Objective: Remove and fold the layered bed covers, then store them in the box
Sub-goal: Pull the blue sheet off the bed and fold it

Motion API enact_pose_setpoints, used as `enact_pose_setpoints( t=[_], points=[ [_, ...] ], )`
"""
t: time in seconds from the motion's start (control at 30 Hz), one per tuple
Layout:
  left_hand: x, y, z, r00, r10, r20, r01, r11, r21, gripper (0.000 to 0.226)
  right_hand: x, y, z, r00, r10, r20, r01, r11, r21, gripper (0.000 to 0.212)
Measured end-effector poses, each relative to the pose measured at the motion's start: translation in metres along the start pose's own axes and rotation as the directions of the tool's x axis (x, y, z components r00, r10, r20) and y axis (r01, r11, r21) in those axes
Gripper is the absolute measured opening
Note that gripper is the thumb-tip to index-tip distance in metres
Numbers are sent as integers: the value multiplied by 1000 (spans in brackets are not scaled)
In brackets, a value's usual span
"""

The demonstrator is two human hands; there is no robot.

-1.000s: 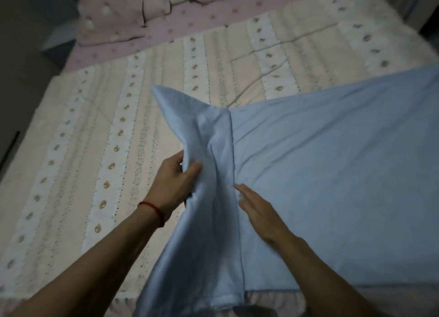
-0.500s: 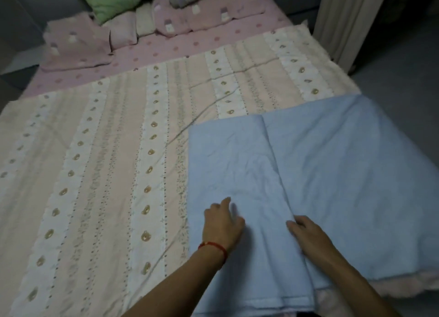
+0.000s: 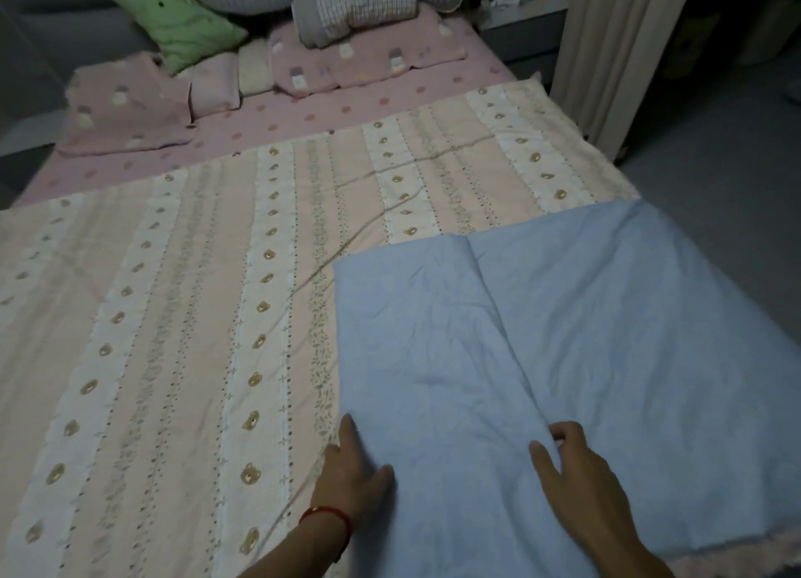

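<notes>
I see the left hand (image 3: 349,475) lying flat on the edge of the folded blue cover (image 3: 542,361). The right hand (image 3: 581,473) pinches its fold. Both rest on the striped bear quilt (image 3: 173,339).

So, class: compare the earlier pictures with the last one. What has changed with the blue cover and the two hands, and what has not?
The left hand let go of the bunched fold it had lifted; that flap of the blue cover now lies flat, folded over. The hand moved to the cover's left edge and rests there. The right hand now curls its fingers over the fold's edge. The striped bear-print cover underneath stayed spread out.
</notes>
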State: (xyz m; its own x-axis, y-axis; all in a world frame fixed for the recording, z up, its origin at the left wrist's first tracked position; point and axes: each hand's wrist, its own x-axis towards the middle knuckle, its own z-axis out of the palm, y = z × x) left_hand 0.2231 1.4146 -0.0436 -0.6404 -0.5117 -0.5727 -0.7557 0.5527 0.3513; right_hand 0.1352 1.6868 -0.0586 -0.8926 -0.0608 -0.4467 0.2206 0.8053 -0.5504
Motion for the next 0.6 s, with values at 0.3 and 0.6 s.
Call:
enact_pose_setpoints(
  t=[0.3, 0.6],
  points=[
    [119, 51, -34, 951, -199, -236, 97, 918, -384, 81, 124, -96, 19, 967, -245, -67, 252, 958, 137, 58],
    [187, 68, -76, 916, -366, -165, 212, 790, -575, 47, 200, -148, 9, 937, -304, -171, 333, 926, 176, 65]
  ],
)
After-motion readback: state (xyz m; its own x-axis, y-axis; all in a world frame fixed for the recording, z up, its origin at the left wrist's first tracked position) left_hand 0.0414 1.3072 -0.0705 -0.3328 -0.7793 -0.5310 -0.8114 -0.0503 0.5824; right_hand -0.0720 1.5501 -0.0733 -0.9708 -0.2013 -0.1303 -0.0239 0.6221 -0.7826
